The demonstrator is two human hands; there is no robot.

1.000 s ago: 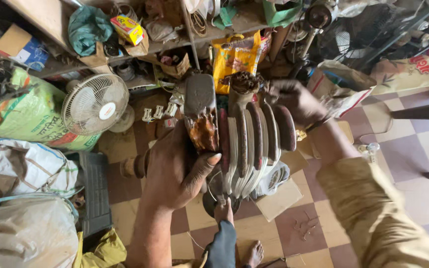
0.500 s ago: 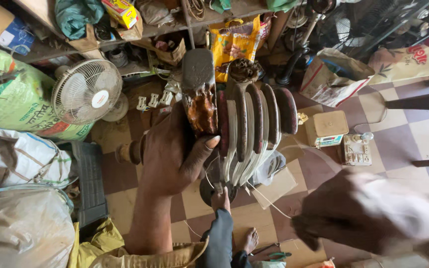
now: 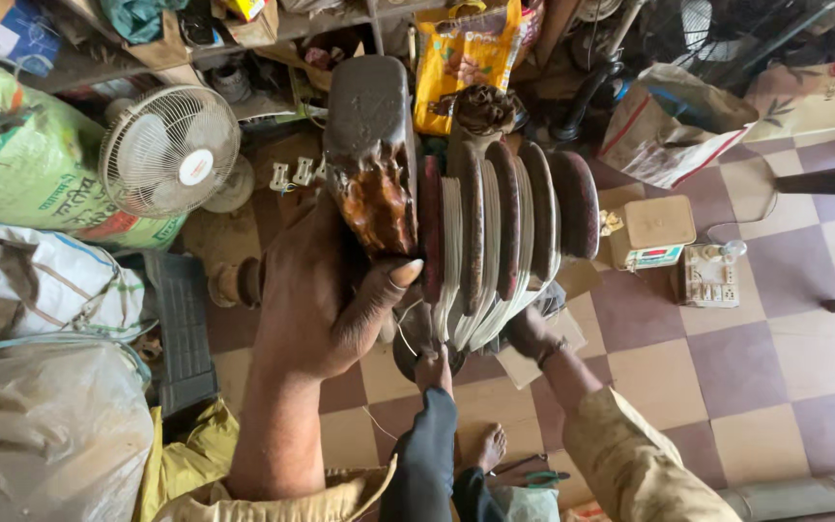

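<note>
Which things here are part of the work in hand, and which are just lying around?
In hand:
left hand
right hand
winding former with white wire
brown block

Lying about:
table fan
green sack
yellow packet
small cream box
white socket board

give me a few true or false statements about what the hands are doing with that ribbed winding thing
1. The left hand grips the brown side of the ribbed winding former. True.
2. The right hand rests on top of the former. False: it reaches in below the former's lower end.
3. Pale wire lies in the former's grooves. True.
4. The table fan stands to the right of the former. False: it is on the left, by the green sack.
</note>
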